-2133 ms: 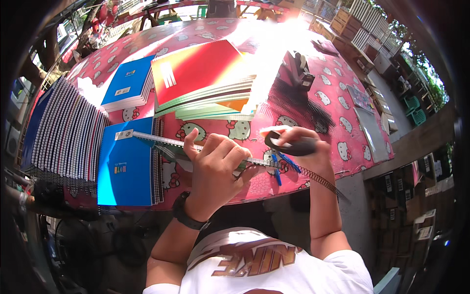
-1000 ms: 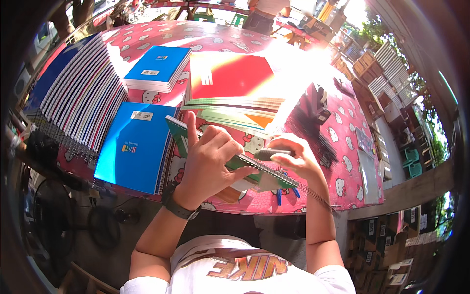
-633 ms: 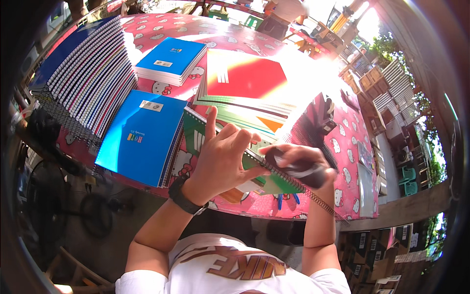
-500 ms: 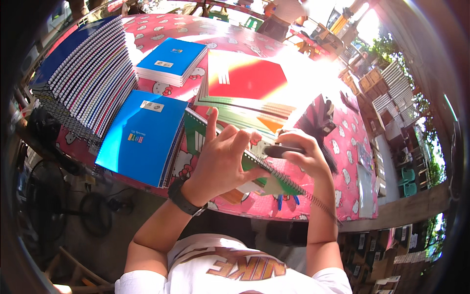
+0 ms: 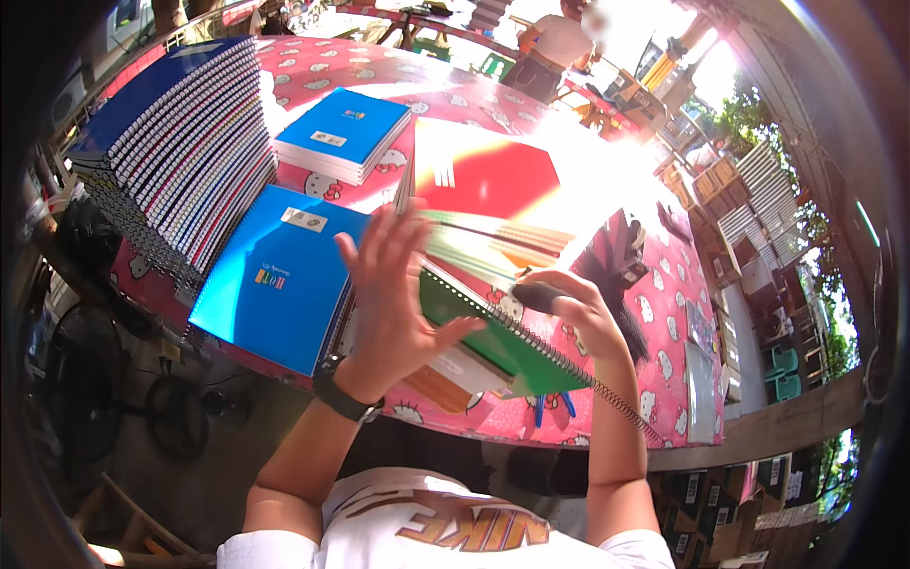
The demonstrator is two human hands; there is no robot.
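Note:
A green-covered notebook (image 5: 531, 353) lies in front of me with a row of punched holes along its upper edge. A dark wire coil (image 5: 569, 365) runs along those holes, and its loose tail sticks out past the right corner over my right forearm. My right hand (image 5: 592, 318) is closed around a small black tool (image 5: 538, 297), whose exact kind I cannot make out, just above the coil. My left hand (image 5: 387, 308) is open with its fingers spread over the notebook's left end, holding nothing. A black watch band (image 5: 341, 389) circles the left wrist.
Blue notebooks (image 5: 270, 284) lie at the left beside a tall stack of coil-bound notebooks (image 5: 190, 156). Behind them sits a blue-covered stack (image 5: 346, 123). Red-covered sheets (image 5: 483, 175) lie beyond the green notebook. Blue handles (image 5: 540, 408) show near the front edge. A person (image 5: 552, 47) stands far back.
My left hand has opened from a bent-finger pose and moved left, off the coil edge. More of the green cover now shows. My right hand keeps the black tool, shifted slightly lower.

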